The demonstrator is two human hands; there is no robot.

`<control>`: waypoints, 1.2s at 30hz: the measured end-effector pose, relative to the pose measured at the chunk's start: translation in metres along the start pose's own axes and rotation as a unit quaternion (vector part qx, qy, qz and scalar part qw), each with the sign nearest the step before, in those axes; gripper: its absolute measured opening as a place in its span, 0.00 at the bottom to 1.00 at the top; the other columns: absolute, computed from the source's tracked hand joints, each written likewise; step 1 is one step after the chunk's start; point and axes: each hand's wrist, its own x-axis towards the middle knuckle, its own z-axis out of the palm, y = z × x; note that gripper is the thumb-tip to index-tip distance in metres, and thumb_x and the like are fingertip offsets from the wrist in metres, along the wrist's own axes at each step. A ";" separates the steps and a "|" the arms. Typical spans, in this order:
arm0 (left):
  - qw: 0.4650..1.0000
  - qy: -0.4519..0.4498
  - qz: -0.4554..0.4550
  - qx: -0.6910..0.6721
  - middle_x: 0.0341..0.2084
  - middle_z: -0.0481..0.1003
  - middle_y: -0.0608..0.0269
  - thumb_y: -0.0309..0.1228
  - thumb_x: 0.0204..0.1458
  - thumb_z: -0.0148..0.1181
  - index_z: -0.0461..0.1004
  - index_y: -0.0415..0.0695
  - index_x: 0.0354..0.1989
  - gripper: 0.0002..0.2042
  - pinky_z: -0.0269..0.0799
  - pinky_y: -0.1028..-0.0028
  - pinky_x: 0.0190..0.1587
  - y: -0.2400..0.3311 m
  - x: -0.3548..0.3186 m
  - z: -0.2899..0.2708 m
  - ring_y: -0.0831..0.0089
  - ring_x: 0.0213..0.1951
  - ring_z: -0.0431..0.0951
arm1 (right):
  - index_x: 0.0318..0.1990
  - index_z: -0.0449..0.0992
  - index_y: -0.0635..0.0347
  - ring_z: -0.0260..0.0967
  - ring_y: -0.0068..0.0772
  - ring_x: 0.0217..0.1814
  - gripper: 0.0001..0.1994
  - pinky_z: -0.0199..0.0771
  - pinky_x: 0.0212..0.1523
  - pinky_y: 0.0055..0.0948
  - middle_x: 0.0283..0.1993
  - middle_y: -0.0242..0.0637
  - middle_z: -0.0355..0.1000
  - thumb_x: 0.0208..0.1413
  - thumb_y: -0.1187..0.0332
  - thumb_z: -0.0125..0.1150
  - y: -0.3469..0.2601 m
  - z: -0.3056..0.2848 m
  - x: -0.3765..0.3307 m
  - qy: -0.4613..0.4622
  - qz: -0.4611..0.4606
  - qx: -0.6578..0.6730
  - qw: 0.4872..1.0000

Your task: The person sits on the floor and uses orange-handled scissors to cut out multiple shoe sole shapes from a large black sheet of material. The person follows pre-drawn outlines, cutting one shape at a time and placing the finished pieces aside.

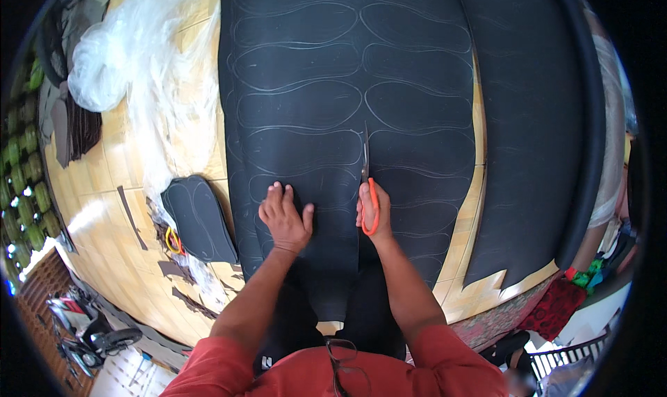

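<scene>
A large black sheet (347,84) lies on a wooden table (104,188), marked with several pale shoe-sole outlines. My right hand (374,213) grips orange-handled scissors (366,182), blades pointing away from me along a cut that runs up the sheet's middle. My left hand (285,216) lies flat on the sheet just left of the cut, fingers spread, pressing it down.
A stack of cut black sole shapes (198,216) lies left of the sheet, with dark offcuts and a yellow-red tool (172,241) beside it. Clear plastic wrap (132,56) is bunched at the far left. A second black sheet (535,119) lies to the right.
</scene>
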 end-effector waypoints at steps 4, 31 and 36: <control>0.969 0.172 0.174 -0.032 0.65 0.56 0.46 0.35 0.62 0.47 0.64 0.44 0.62 0.20 0.42 0.49 0.68 0.023 0.141 -0.043 0.50 0.68 0.53 | 0.28 0.65 0.56 0.56 0.14 0.12 0.16 0.59 0.11 0.17 0.18 0.25 0.59 0.64 0.56 0.52 0.002 -0.001 -0.007 -0.002 -0.002 -0.003 1.000; 0.971 0.174 0.137 0.090 0.69 0.54 0.60 0.42 0.62 0.41 0.60 0.56 0.66 0.23 0.37 0.52 0.70 0.027 0.293 -0.046 0.62 0.71 0.49 | 0.26 0.64 0.56 0.53 0.12 0.22 0.18 0.55 0.21 0.17 0.21 0.23 0.59 0.63 0.56 0.57 -0.070 0.016 0.049 0.017 -0.031 -0.029 0.999; 0.976 0.153 0.128 0.085 0.69 0.54 0.60 0.41 0.61 0.42 0.60 0.55 0.67 0.24 0.37 0.52 0.70 0.031 0.293 -0.051 0.62 0.71 0.49 | 0.27 0.65 0.56 0.56 0.11 0.16 0.17 0.57 0.14 0.16 0.21 0.24 0.61 0.62 0.55 0.57 -0.093 0.027 0.056 0.030 0.013 0.009 0.999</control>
